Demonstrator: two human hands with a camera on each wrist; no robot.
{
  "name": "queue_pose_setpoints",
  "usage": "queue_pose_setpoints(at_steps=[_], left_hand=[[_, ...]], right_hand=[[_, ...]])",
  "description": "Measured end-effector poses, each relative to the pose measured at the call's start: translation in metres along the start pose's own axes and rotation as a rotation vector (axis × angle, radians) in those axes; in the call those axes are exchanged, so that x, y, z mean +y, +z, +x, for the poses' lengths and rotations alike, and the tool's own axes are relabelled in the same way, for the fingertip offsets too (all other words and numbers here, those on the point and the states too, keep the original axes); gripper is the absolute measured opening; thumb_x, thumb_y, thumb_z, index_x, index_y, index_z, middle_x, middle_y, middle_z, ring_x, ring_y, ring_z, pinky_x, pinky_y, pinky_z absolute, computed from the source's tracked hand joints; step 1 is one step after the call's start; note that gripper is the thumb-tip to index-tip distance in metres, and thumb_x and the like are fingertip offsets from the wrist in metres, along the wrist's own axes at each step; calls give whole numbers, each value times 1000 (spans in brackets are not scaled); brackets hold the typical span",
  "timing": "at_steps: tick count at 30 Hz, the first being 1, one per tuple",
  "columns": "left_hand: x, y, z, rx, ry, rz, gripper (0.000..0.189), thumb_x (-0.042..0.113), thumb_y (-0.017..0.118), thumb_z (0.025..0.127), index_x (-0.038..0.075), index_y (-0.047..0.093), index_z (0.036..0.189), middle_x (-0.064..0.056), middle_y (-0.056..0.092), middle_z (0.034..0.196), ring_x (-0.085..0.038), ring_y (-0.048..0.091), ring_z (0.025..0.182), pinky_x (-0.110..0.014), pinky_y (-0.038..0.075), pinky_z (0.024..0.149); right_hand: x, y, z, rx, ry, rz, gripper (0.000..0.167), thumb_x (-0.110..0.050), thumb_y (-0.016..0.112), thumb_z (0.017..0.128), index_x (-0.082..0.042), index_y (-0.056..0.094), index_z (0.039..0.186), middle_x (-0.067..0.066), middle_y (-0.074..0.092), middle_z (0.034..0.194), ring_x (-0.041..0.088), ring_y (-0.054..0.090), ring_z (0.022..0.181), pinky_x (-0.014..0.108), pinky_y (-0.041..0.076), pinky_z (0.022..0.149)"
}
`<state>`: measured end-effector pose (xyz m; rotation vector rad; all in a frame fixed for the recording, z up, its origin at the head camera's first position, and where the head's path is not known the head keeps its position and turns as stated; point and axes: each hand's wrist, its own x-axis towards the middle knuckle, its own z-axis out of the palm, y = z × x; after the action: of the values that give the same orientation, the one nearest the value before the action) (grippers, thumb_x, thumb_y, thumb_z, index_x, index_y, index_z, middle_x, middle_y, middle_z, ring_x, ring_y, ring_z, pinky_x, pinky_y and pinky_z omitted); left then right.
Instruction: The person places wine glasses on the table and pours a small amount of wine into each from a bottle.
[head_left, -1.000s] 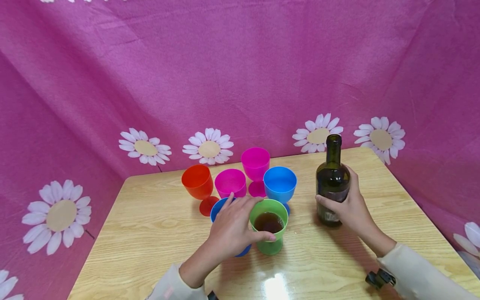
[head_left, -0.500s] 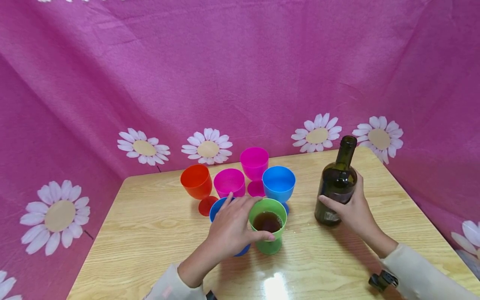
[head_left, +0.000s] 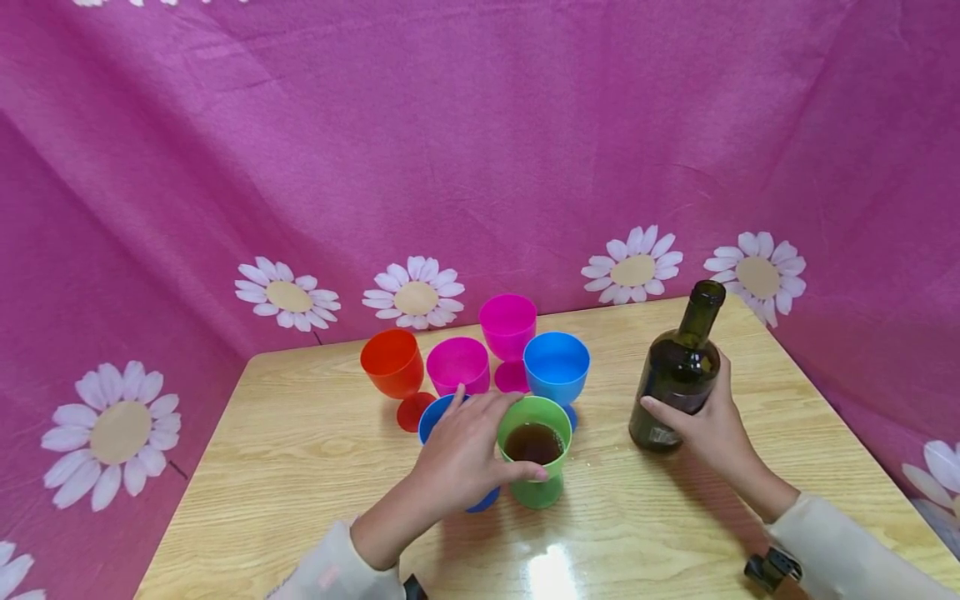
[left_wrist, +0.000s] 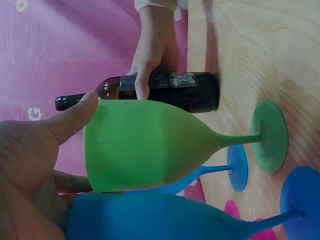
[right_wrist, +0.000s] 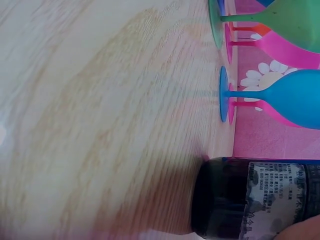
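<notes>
My left hand [head_left: 465,454] holds a green goblet [head_left: 540,492] by its bowl rim, with the thumb at the near side and the fingers behind. Dark brown liquid [head_left: 534,443] fills part of that goblet, which stands upright on its foot. Beneath the same hand is a dark blue goblet [head_left: 435,414], largely covered; the left wrist view shows its bowl [left_wrist: 150,215] right beside the green one. My right hand [head_left: 712,425] grips a dark green glass wine bottle [head_left: 678,367] round its body. The uncorked bottle leans to the right, its base low at the tabletop.
Behind the hands stand a red goblet [head_left: 392,364], a front pink goblet [head_left: 458,364], a rear pink goblet [head_left: 508,327] and a light blue goblet [head_left: 557,367]. They share a wooden table [head_left: 300,467]. A pink flowered cloth [head_left: 480,167] hangs behind it.
The bottle has gone from upright to leaning right, its neck shifting right and slightly lower, with my right hand turning along. My left hand and the goblets have stayed in place.
</notes>
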<state>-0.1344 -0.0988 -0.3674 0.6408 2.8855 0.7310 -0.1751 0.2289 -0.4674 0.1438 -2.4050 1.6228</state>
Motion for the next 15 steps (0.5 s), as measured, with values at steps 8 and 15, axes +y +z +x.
queue_pose_setpoints(at_steps=[8, 15], left_hand=[[5, -12, 7, -52, 41, 81, 93, 58, 86, 75, 15, 51, 150, -2, 61, 140, -25, 52, 136, -58, 20, 125], [11, -37, 28, -85, 25, -11, 102, 55, 85, 79, 14, 37, 160, -5, 44, 160, -28, 41, 147, -54, 41, 115]], right_hand=[[3, -1, 0, 2, -6, 1, 106, -16, 82, 90, -34, 5, 161, 15, 41, 151, -4, 44, 124, 13, 34, 100], [3, 1, 0, 1, 2, 0, 106, -17, 82, 90, -35, 5, 161, 15, 41, 152, -4, 43, 125, 13, 33, 100]])
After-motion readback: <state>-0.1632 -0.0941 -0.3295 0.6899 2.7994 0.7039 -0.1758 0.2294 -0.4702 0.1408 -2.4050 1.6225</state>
